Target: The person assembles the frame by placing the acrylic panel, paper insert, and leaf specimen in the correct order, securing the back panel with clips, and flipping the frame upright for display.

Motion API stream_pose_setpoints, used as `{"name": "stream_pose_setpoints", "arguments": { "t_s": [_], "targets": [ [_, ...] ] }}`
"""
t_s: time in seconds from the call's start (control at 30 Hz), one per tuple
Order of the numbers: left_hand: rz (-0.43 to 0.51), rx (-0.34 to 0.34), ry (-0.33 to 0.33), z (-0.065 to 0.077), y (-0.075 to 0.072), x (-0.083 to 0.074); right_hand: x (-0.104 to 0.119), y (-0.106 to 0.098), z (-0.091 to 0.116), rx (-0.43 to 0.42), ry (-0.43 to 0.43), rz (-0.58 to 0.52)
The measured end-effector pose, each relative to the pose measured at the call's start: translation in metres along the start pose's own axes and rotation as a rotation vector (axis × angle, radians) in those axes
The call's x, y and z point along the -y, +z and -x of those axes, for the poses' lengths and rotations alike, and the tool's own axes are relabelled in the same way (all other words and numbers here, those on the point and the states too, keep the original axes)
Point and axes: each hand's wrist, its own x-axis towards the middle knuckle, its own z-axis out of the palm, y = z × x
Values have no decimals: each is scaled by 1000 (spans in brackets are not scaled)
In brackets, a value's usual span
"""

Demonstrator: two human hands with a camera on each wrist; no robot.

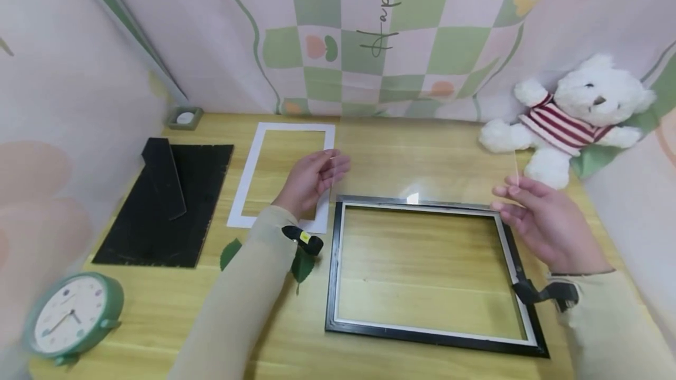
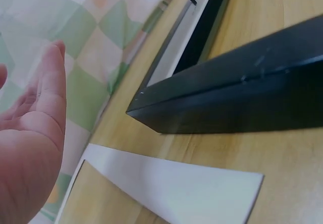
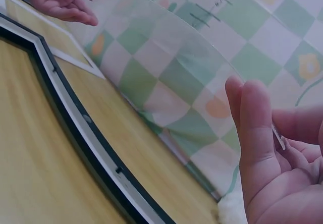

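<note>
Left hand (image 1: 315,177) and right hand (image 1: 551,221) pinch one thin transparent sheet (image 1: 422,154) at opposite edges. A black rectangular frame (image 1: 438,338) lies near

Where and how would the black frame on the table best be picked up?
Probably by its two shorter sides, the left bar and right bar, one hand coming from each outer side. The black frame lies flat with an open middle, so thumbs should reach over to the inner edges while fingers press the outer faces; the left wrist view shows a thick outer face.
</note>
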Motion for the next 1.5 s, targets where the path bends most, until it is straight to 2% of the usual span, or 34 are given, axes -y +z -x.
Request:
{"name": "stream_pose_setpoints", "arguments": {
  "t_s": [0.3, 0.67, 0.83, 1.07, 1.23, 1.5],
  "targets": [
    [-62, -22, 16, 10, -2, -2, -9, -1, 22, 107, -13, 29],
    [-159, -68, -10, 28, -2, 5, -22, -9, 41, 95, 44, 140],
    [-179, -90, -18, 41, -3, 7, -22, -14, 47, 115, 45, 248],
    [-120, -112, -10, 61, -6, 13, -13, -17, 47, 196, 49, 385],
    [-100, -117, -27, 70, -7, 18, -8, -18, 42, 212, 65, 369],
    [-167, -132, -88, 82, -2, 21, -7, -21, 37, 177, 72, 370]
  ]
}}
